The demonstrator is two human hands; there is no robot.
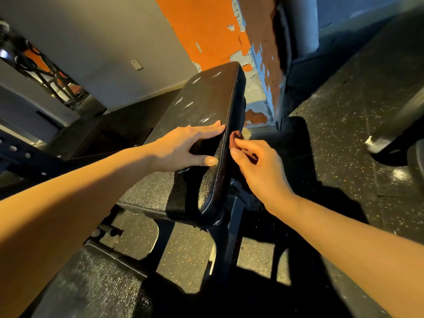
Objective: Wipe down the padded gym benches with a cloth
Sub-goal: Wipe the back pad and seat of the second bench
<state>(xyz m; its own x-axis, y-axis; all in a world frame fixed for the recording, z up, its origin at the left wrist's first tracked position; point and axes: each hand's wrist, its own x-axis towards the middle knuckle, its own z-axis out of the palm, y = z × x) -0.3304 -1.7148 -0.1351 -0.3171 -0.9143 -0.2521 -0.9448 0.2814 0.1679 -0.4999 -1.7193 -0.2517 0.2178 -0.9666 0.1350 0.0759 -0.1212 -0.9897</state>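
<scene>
Two bare forearms are seen closest, reaching in from the lower corners. At their ends, the left hand [183,149] is laid on the pad [206,106], fingers straight across its top and thumb spread toward the stitched side edge. The right hand [254,166] is held just beside that edge, its fingers curled and pinching a small dark reddish cloth [237,137] against the pad's side; most of the cloth is hidden in the hand.

The cloth is judged light, soft and limp, so it is best bunched in the fingers and pressed flat to the vinyl. The pad is judged firm but cushioned, its textured black cover worn with pale scuffs, and it is steadied well by a flat palm on top.

Below the pad, a dark metal frame [229,226] is seen, standing on a speckled rubber floor [344,134]. Beyond, a peeling orange wall [206,31] is visible.
</scene>
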